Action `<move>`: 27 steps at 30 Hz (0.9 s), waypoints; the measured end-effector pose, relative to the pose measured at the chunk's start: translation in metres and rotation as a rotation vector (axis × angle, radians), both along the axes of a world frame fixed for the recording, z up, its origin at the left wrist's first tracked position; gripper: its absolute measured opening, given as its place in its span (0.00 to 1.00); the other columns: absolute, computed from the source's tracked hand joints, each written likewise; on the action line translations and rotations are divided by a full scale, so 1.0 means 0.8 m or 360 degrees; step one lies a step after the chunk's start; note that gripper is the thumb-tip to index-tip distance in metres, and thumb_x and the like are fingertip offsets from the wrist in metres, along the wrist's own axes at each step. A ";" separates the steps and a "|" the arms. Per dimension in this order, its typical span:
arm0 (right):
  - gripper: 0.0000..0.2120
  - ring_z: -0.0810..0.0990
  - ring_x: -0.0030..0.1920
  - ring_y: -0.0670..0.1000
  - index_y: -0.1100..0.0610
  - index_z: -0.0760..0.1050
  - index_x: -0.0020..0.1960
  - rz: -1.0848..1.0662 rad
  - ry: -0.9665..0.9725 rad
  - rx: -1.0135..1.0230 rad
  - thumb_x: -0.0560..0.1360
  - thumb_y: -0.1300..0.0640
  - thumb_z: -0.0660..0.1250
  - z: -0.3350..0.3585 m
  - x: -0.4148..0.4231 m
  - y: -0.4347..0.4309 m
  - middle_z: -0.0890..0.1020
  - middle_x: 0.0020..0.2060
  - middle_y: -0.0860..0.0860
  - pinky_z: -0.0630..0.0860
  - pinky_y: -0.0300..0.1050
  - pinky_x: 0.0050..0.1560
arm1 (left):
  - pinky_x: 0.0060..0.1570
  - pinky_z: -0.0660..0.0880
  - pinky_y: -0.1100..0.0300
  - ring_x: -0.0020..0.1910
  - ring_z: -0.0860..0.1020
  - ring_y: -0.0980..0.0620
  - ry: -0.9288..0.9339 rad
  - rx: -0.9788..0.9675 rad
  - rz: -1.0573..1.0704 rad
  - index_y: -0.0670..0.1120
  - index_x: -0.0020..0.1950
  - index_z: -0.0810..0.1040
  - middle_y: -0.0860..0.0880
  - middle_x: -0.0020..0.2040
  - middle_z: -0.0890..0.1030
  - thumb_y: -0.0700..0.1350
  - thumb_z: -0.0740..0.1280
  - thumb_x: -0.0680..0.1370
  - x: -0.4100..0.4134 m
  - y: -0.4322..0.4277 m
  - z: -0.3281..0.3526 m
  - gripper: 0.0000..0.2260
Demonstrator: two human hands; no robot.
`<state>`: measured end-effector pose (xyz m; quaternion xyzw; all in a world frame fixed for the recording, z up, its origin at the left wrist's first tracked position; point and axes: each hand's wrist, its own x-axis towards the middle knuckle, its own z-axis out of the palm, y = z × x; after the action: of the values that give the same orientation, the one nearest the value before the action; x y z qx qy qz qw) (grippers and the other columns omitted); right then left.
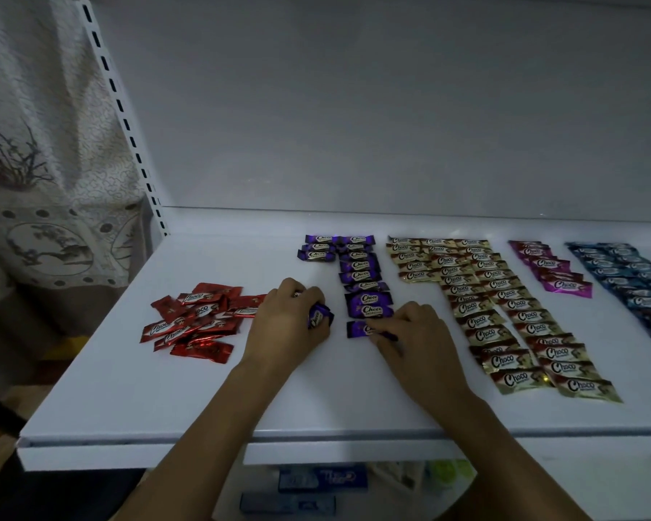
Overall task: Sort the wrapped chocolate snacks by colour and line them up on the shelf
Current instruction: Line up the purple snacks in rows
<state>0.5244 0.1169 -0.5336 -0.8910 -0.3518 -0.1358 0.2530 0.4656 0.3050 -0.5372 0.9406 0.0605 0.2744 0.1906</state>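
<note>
The left hand is curled, palm down, around a held purple snack, which is raised slightly off the shelf and tilted on end; whether more than one wrapper is enclosed cannot be told. The right hand is set just to its right, with bent fingers gripping the right end of a flat purple snack that lies on the shelf surface.

The flat purple snack is located at the near end of the purple column, which runs towards the far edge and widens to the left at its far end. A loose red pile is found to the left of the left hand. To the right of the right hand, the gold rows are laid in overlapping lines from far to near. Further right, a short magenta row is placed, followed by the blue rows at the right edge.

A slotted upright and a patterned curtain are seen at the far left.
</note>
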 end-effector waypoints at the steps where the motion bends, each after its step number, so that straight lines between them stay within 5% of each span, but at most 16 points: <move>1: 0.10 0.72 0.45 0.54 0.54 0.82 0.55 -0.0011 -0.0005 0.0007 0.73 0.56 0.70 0.000 0.001 -0.001 0.75 0.42 0.54 0.71 0.47 0.43 | 0.38 0.76 0.53 0.41 0.78 0.40 -0.0013 -0.0034 -0.0005 0.40 0.49 0.82 0.39 0.46 0.78 0.40 0.76 0.68 0.000 0.001 0.001 0.12; 7: 0.11 0.71 0.45 0.52 0.54 0.81 0.56 -0.0048 0.0028 0.0088 0.74 0.57 0.70 0.006 0.003 -0.001 0.74 0.42 0.52 0.72 0.48 0.45 | 0.41 0.76 0.58 0.42 0.78 0.48 -0.0208 -0.0280 -0.0046 0.41 0.47 0.82 0.44 0.46 0.77 0.36 0.76 0.67 -0.001 -0.002 0.005 0.11; 10: 0.11 0.73 0.46 0.53 0.56 0.81 0.55 -0.0014 0.0046 0.0255 0.73 0.59 0.71 0.009 -0.004 0.009 0.76 0.43 0.53 0.74 0.49 0.45 | 0.44 0.73 0.67 0.43 0.76 0.58 -0.0352 -0.0771 0.0028 0.50 0.46 0.79 0.50 0.47 0.77 0.35 0.75 0.68 -0.005 0.005 0.021 0.13; 14: 0.10 0.74 0.50 0.53 0.56 0.81 0.55 0.0068 0.0109 0.0271 0.75 0.59 0.69 0.012 -0.011 0.033 0.78 0.47 0.54 0.74 0.48 0.50 | 0.32 0.75 0.65 0.32 0.76 0.60 -0.0606 -0.1486 0.0125 0.52 0.44 0.77 0.57 0.37 0.78 0.37 0.71 0.73 -0.013 0.022 0.049 0.10; 19: 0.12 0.75 0.54 0.50 0.55 0.77 0.60 0.0282 0.0200 0.0152 0.78 0.58 0.64 0.017 -0.022 0.077 0.80 0.52 0.52 0.69 0.40 0.56 | 0.42 0.73 0.54 0.34 0.72 0.54 -0.0647 -0.2364 0.0059 0.48 0.51 0.78 0.47 0.39 0.75 0.41 0.67 0.77 -0.027 0.045 0.053 0.04; 27: 0.19 0.72 0.59 0.51 0.51 0.71 0.66 0.0272 0.0200 -0.0182 0.77 0.49 0.63 0.017 -0.024 0.121 0.76 0.59 0.50 0.68 0.45 0.58 | 0.23 0.71 0.67 0.27 0.71 0.56 -0.0661 -0.2865 -0.0017 0.47 0.50 0.73 0.47 0.35 0.74 0.48 0.65 0.78 -0.040 0.066 0.056 0.05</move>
<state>0.5056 0.2139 -0.5202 -0.8774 -0.4171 -0.0372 0.2340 0.4336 0.3576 -0.4926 0.3699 0.2112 0.2863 0.8583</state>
